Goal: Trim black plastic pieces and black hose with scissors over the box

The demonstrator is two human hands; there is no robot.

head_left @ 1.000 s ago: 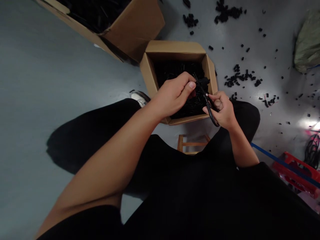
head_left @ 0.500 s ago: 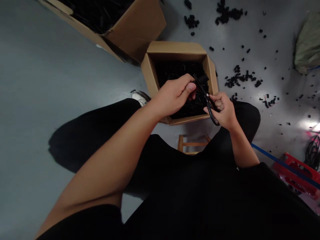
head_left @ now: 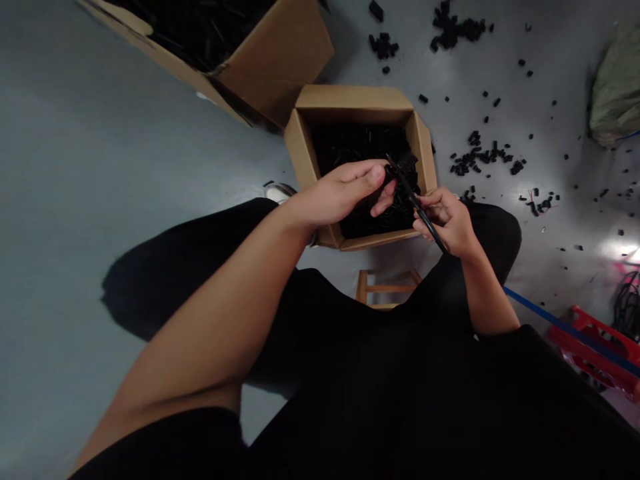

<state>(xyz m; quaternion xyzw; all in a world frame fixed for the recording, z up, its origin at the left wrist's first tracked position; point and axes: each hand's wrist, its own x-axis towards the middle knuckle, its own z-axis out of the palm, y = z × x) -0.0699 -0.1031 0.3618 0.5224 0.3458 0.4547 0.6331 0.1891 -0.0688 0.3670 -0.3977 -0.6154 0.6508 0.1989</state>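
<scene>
My right hand (head_left: 447, 219) is closed around black-handled scissors (head_left: 415, 200), whose blades point up and left over an open cardboard box (head_left: 355, 98). My left hand (head_left: 350, 190) pinches a small black piece (head_left: 389, 171) between thumb and index finger, right by the blade tips. Its other fingers curl below, over the box. Inside the box lie many small black pieces (head_left: 345, 143). The dark piece blends with those behind it, so its exact shape is hard to make out.
A larger cardboard box (head_left: 280, 63) full of black parts stands at upper left. Black bits (head_left: 483, 157) lie scattered on the grey floor to the right. A red plastic frame (head_left: 597, 347), a blue strap (head_left: 545, 313) and a greenish sack (head_left: 617, 93) are farther right.
My left hand has turned and lowered slightly, its lower fingers now more extended. The scissors have rotated in my right hand, so they appear edge-on with the handles together.
</scene>
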